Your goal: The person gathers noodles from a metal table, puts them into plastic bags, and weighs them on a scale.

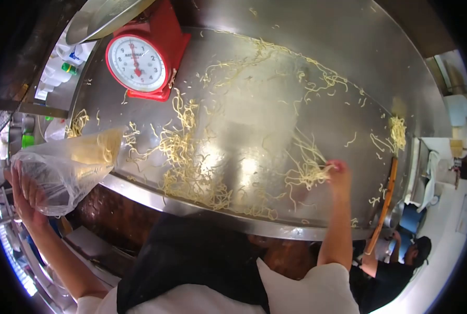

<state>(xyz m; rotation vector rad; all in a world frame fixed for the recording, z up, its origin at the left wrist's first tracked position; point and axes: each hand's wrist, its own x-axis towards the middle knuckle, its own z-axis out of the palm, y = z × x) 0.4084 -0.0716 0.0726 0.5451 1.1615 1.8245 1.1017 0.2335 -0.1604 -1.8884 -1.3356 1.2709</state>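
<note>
My left hand (29, 194) grips the mouth end of a clear plastic bag (69, 180) at the left, its fingers seen partly through the film. Yellowish noodles (101, 150) fill the bag's far end, which lies over the metal table's front edge. Out over the table on the right, my right hand (339, 175) is closed on a loose bunch of noodles (309, 170), with strands trailing away from the fingers. A tangled spread of noodles (189, 167) covers the table between my hands.
A red dial scale (139, 60) with a metal pan (108, 21) stands at the back left. Noodle scraps dot the steel table (249, 112). A long wooden stick (385, 201) lies along the right edge. Another person (395, 272) in dark clothing is at lower right.
</note>
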